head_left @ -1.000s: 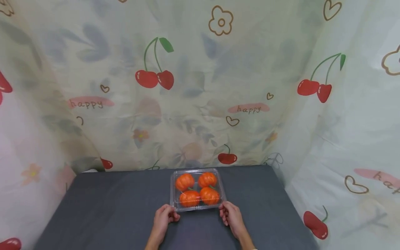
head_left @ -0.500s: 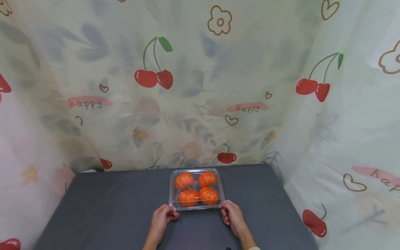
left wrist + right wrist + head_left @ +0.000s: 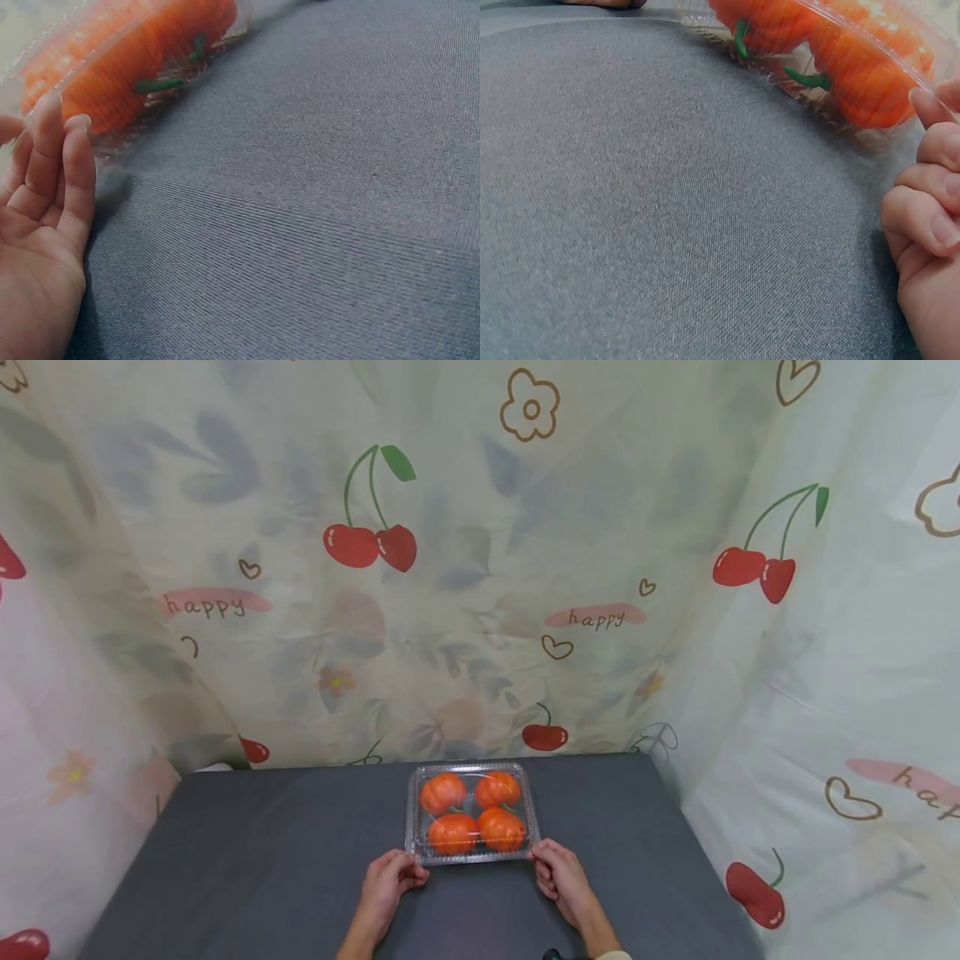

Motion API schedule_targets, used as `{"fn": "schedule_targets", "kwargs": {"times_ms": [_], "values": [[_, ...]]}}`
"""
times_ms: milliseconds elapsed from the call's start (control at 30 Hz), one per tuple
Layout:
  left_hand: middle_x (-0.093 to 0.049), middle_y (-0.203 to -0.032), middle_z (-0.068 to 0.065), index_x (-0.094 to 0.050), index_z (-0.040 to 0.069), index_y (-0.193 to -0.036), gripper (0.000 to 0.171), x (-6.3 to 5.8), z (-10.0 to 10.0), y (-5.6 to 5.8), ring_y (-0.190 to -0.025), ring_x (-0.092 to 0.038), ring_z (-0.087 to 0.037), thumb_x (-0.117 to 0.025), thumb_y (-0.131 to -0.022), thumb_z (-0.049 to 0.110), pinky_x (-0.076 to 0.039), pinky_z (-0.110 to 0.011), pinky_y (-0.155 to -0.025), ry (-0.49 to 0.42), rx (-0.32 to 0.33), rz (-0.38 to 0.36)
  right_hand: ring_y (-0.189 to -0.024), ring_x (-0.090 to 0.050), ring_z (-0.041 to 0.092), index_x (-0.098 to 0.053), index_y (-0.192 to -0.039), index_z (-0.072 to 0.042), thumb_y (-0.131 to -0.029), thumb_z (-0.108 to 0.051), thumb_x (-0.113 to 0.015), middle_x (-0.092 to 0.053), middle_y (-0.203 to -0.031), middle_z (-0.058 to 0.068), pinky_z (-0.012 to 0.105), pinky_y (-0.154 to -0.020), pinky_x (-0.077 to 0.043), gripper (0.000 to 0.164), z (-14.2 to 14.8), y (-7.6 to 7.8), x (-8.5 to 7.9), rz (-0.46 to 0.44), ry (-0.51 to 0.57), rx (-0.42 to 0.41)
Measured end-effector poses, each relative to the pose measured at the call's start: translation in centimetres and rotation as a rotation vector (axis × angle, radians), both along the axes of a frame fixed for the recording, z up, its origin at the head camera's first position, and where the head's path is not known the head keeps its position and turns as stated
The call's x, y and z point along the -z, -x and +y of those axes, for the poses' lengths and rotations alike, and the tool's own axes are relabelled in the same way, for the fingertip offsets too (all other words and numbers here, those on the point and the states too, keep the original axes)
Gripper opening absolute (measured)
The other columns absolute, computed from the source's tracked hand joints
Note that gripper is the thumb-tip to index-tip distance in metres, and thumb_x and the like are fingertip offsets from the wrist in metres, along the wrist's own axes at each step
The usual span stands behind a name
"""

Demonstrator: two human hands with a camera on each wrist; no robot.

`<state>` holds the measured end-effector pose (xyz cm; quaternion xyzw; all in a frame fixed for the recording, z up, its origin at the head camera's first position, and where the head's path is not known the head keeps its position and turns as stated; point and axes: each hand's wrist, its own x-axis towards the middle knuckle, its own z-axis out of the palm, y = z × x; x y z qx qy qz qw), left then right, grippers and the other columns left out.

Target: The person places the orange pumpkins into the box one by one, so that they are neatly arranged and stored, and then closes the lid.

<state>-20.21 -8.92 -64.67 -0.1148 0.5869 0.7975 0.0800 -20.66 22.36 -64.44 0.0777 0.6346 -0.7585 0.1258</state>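
A clear plastic clamshell box point(image 3: 412, 814) with its lid down lies on the dark cloth, holding several small orange pumpkins point(image 3: 453, 833) with green stems. At its near left corner, my left hand point(image 3: 387, 881) pinches the rim between thumb and fingertips. My right hand point(image 3: 563, 878) pinches the near right corner, its other fingers curled into the palm. In the left wrist view, the fingers point(image 3: 46, 142) meet the lid's edge beside a pumpkin point(image 3: 94, 94). The right wrist view shows a thumb and index finger on the lid's edge, close to another pumpkin point(image 3: 874, 86).
Dark grey cloth point(image 3: 285, 852) covers the table around the box. Behind the table hangs a pale printed curtain point(image 3: 450, 610) with cherries and flowers, and its sides continue along the left and right. A small dark object point(image 3: 552, 954) shows near the right wrist.
Both hands keep their hold on the box, which stays in place. The right forearm has shifted slightly, and a small dark object has come into sight near that wrist.
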Motion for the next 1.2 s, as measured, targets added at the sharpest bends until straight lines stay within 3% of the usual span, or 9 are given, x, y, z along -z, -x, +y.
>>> {"fn": "schedule_targets", "kwargs": {"times_ms": [200,500,600,733,867,1000,1200], "values": [[-0.069,-0.067,0.000,-0.061,0.009,-0.079,0.021,-0.3,-0.3,0.1,-0.070,-0.070,-0.013,-0.051,-0.096,0.004,-0.060,-0.029,-0.069,-0.004,0.032,-0.024,-0.046,-0.028,0.003,-0.058,-0.085,-0.012,-0.100,-0.017,-0.056,-0.037,-0.061,-0.008,0.018,-0.042,-0.027,0.016,-0.2,0.1,-0.3,-0.012,-0.011,0.001],[-0.070,-0.067,0.001,-0.063,0.006,-0.084,0.015,-1.3,-1.5,1.4,-0.071,-0.072,-0.015,-0.054,-0.095,0.011,-0.062,-0.033,-0.073,0.048,0.193,-0.049,-0.049,-0.035,0.006,-0.056,-0.090,-0.011,-0.103,-0.018,-0.049,-0.044,-0.062,-0.005,0.020,-0.043,-0.033,0.016,-0.4,0.7,-0.7,-0.030,-0.045,-0.025],[-0.066,-0.063,0.001,-0.061,0.006,-0.082,0.013,-1.9,-1.6,1.6,-0.066,-0.070,-0.014,-0.054,-0.093,0.009,-0.061,-0.031,-0.068,0.157,0.202,-0.017,-0.051,-0.039,0.007,-0.057,-0.093,-0.009,-0.102,-0.019,-0.048,-0.048,-0.063,-0.004,0.021,-0.045,-0.036,0.016,-0.5,0.9,-0.9,-0.036,-0.102,-0.035],[-0.067,-0.062,-0.001,-0.060,0.005,-0.080,0.013,-3.1,-1.7,1.9,-0.060,-0.066,-0.012,-0.057,-0.091,0.011,-0.056,-0.027,-0.059,0.387,0.229,0.039,-0.053,-0.044,0.008,-0.060,-0.101,0.000,-0.101,-0.022,-0.051,-0.052,-0.065,-0.003,0.022,-0.047,-0.041,0.024,-0.7,1.0,-1.7,-0.026,-0.216,-0.027],[-0.072,-0.070,-0.006,-0.065,0.001,-0.087,0.017,-4.6,-2.4,2.4,-0.061,-0.065,-0.014,-0.059,-0.093,0.017,-0.051,-0.028,-0.057,0.608,0.316,0.099,-0.053,-0.050,0.010,-0.060,-0.110,0.003,-0.103,-0.026,-0.052,-0.056,-0.069,0.000,0.024,-0.047,-0.044,0.031,-0.9,1.1,-2.7,0.013,-0.378,-0.035],[-0.074,-0.078,-0.004,-0.070,0.005,-0.092,0.018,-5.9,-3.3,3.1,-0.066,-0.064,-0.014,-0.062,-0.093,0.021,-0.049,-0.029,-0.059,0.828,0.381,0.156,-0.056,-0.056,0.013,-0.059,-0.116,-0.001,-0.104,-0.028,-0.055,-0.065,-0.079,0.007,0.027,-0.049,-0.048,0.031,-0.6,1.1,-3.7,0.087,-0.539,-0.056],[-0.069,-0.086,-0.001,-0.071,0.010,-0.099,0.018,-7.6,-4.4,4.1,-0.073,-0.059,-0.013,-0.064,-0.094,0.025,-0.048,-0.033,-0.064,1.046,0.346,0.174,-0.061,-0.061,0.016,-0.057,-0.124,-0.001,-0.101,-0.025,-0.060,-0.070,-0.092,0.017,0.030,-0.051,-0.050,0.034,0.1,1.5,-4.9,0.125,-0.688,-0.086]]}}
